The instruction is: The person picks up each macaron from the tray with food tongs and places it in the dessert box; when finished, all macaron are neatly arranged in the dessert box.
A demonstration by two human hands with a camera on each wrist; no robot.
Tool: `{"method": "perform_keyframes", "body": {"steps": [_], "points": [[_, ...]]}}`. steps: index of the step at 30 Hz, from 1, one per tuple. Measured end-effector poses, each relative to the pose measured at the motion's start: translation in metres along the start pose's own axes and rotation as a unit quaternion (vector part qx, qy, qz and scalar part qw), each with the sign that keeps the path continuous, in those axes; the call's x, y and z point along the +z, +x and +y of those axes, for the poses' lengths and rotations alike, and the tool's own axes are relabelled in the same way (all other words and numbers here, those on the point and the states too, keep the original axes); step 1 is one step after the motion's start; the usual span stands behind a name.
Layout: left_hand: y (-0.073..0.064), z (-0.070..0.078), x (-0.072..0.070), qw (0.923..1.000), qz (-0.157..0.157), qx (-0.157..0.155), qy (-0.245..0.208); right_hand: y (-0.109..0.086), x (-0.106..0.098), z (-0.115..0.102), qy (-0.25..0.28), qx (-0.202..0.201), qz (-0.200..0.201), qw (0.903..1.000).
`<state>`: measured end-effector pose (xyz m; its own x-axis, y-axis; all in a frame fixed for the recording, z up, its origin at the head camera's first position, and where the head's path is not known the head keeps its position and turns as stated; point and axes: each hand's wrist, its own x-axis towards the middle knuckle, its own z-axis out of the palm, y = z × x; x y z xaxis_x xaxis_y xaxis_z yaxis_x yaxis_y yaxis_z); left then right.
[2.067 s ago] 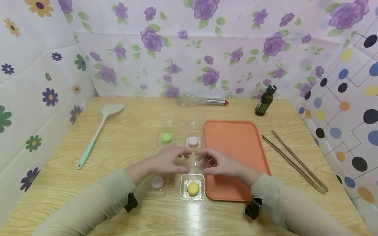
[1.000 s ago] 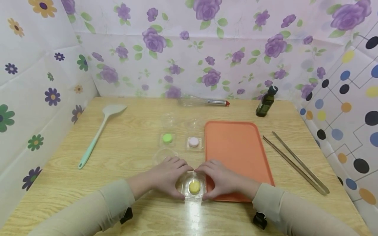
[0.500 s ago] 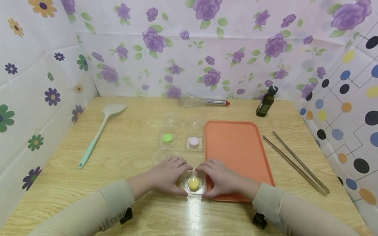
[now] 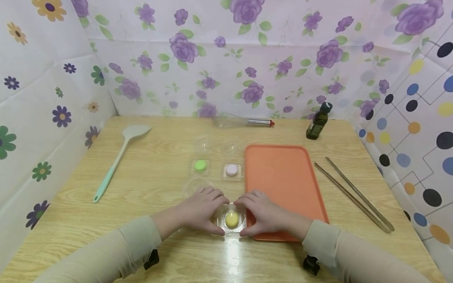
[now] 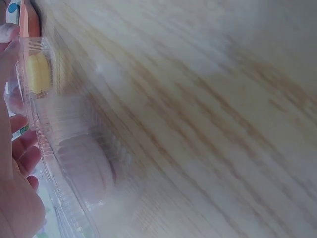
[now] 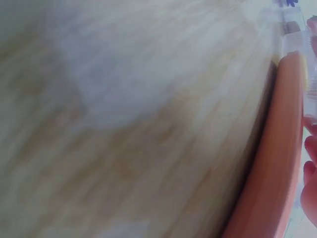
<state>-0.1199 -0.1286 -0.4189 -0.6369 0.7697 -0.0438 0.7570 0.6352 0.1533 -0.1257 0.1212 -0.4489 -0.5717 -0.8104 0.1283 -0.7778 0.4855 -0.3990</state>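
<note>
A small clear plastic box (image 4: 241,226) with a yellow macaron (image 4: 231,220) in it stands at the left edge of the orange tray. My left hand (image 4: 202,210) holds its left side, thumb at the near corner and fingertips at the far one. Opposite, my right hand (image 4: 264,214) grips the right side the same way, reaching across the tray. The lid appears folded over the macaron. In the left wrist view, a second clear box with a pale pink macaron (image 5: 86,168) sits beside the left hand; the head view hides it under that hand.
Beyond the hands lie opened clear boxes with a green macaron (image 4: 199,166) and a pink macaron (image 4: 231,170). The orange tray (image 4: 279,165) is right, then metal tongs (image 4: 354,194). A whisk (image 4: 244,121) and dark bottle (image 4: 318,122) stand behind; a spatula (image 4: 120,157) lies left.
Both hands came down and nearer from above the lid to the sides of the yellow macaron's box, and the lid folded over. The box then shifted slightly away; little has moved in the last half second.
</note>
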Motion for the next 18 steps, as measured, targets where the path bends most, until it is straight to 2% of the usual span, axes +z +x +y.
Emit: {"method": "perform_keyframes", "body": {"steps": [8, 18], "points": [[-0.0015, 0.0023, 0.0045, 0.9997, 0.024, 0.004, -0.005, 0.0008, -0.0015, -0.0048, 0.016, 0.049, -0.030, 0.9982], [-0.0030, 0.0026, 0.0061, 0.9991, 0.029, -0.012, -0.028, 0.0006, -0.0045, -0.0083, 0.037, 0.051, -0.010, 0.9979]]}}
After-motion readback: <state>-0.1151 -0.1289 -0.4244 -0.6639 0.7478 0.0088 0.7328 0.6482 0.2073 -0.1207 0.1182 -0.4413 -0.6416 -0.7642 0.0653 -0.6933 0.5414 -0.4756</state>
